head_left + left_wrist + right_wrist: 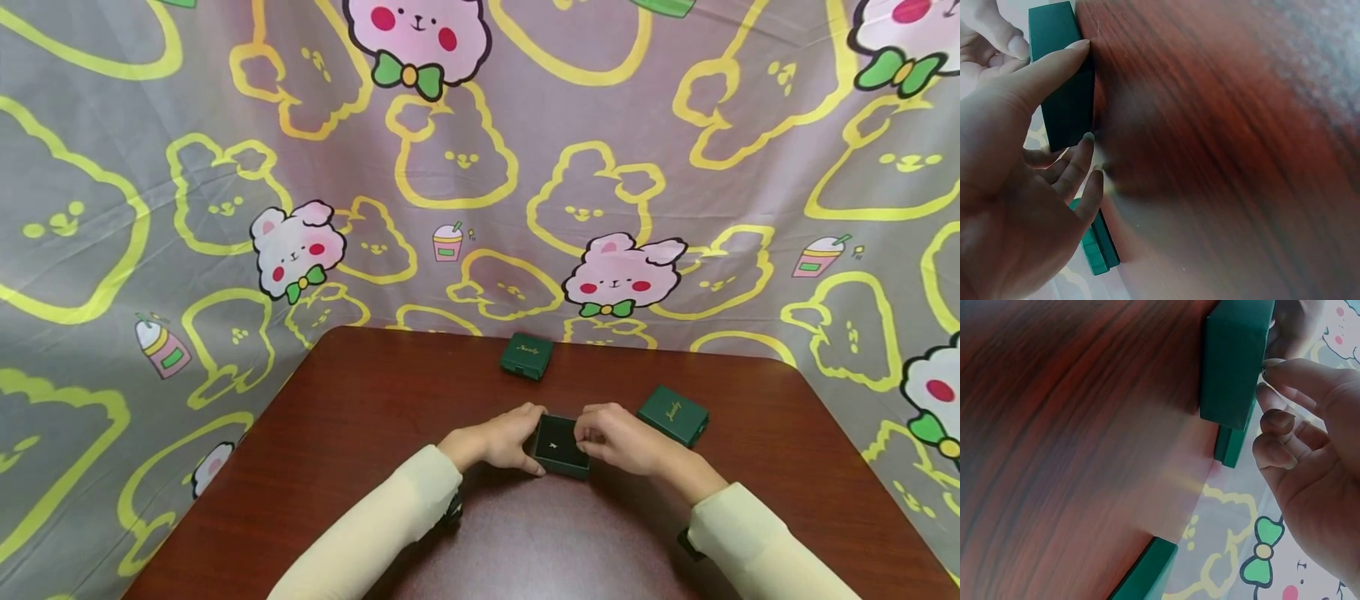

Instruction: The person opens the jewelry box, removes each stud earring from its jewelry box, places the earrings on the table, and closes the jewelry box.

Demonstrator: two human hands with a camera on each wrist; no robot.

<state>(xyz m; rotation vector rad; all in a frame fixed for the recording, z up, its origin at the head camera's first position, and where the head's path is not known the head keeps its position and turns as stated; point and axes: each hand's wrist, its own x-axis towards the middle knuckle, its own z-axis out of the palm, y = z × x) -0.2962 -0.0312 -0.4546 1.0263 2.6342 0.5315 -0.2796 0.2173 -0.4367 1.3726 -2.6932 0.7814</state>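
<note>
A dark green box (564, 469) with a black inside stands without a lid on the table, and a tiny shiny piece (553, 445) lies in it. My left hand (504, 437) grips the box's left side, thumb at the near corner and fingers around the far one. In the left wrist view the thumb lies against the box wall (1069, 112). Over the box's right part is my right hand (618, 437), fingers curled, thumb and index finger together at the rim. The right wrist view shows a tiny, unclear piece (1264, 370) pinched between those fingertips.
Two closed green boxes with gold lettering stand on the brown table (337, 417): one (527, 354) near the back edge, another (673, 414) right of the open box, close to my right forearm. A patterned cloth (480, 225) hangs behind and at the sides.
</note>
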